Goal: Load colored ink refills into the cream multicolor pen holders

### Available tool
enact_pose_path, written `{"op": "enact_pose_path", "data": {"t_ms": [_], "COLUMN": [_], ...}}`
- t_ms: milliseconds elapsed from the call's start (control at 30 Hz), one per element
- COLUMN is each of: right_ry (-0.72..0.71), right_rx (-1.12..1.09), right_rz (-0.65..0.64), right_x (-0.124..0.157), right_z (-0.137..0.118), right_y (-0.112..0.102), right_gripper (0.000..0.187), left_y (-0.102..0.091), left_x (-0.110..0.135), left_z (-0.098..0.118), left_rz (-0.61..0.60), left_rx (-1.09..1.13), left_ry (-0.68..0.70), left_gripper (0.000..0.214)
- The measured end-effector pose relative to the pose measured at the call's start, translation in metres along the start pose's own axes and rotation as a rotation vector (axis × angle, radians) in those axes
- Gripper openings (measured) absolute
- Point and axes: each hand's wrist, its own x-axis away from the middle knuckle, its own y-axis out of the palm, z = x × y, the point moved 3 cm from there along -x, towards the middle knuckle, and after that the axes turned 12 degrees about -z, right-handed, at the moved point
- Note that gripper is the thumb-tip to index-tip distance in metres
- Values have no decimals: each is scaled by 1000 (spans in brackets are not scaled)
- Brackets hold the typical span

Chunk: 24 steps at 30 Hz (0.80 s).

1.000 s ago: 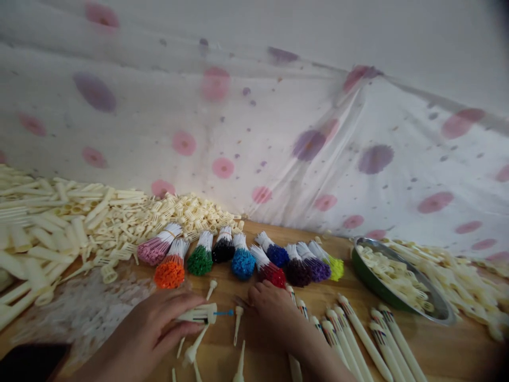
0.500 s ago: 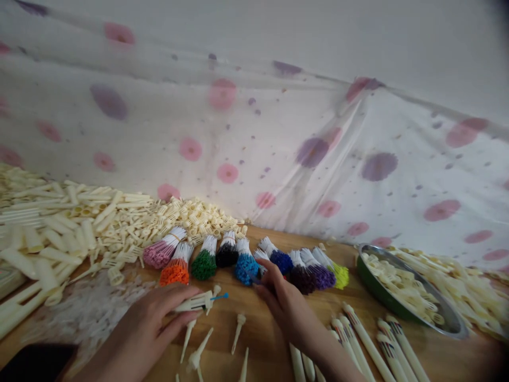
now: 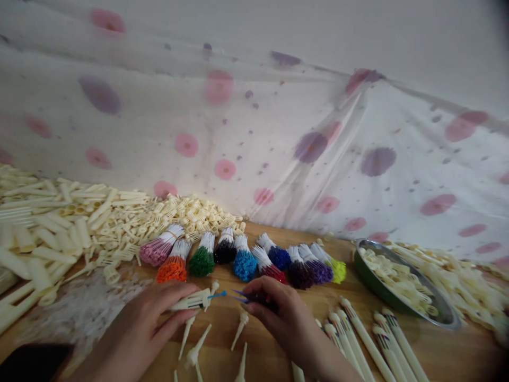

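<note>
My left hand (image 3: 159, 313) pinches a cream slotted plastic pen part (image 3: 193, 301). From its right end a thin blue-tipped refill (image 3: 217, 294) sticks out. Facing it, my right hand (image 3: 278, 310) is closed on purple tweezers (image 3: 239, 295), whose two points are spread a short way from the blue tip and do not touch it. Behind the hands stand banded bundles of refills, among them light blue (image 3: 244, 262), red (image 3: 271, 272), green (image 3: 202, 260) and orange (image 3: 172, 268). Below lie several loose cream pointed pieces (image 3: 240, 329).
Cream plastic parts (image 3: 119, 212) are heaped on the left, beside clear scraps (image 3: 79, 307). At right are a green-sided metal bowl (image 3: 363, 265) of cream pieces and several multicolour pens (image 3: 366, 337). A dark flat object (image 3: 35, 363) lies at lower left. A spotted plastic sheet (image 3: 254, 143) hangs behind.
My right hand has drawn back from the bundles towards my left hand, bringing the tweezers near the blue tip. The red bundle now shows more fully. My left hand keeps its grip.
</note>
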Motion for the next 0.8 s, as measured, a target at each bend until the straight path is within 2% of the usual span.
{"op": "enact_pose_path", "data": {"t_ms": [600,800], "right_ry": [-56,-184], "right_rx": [117,215], "right_rz": [24,95], "right_x": [0,3], "right_z": [-8,-11], "right_y": [4,4], "right_gripper": [6,8], "left_y": [0,1], "left_x": [-1,-1], "left_z": [6,11], "left_rz": [-25,-61], "left_rx": [-9,-77], "left_ry": [14,66], "left_gripper": [29,30]}}
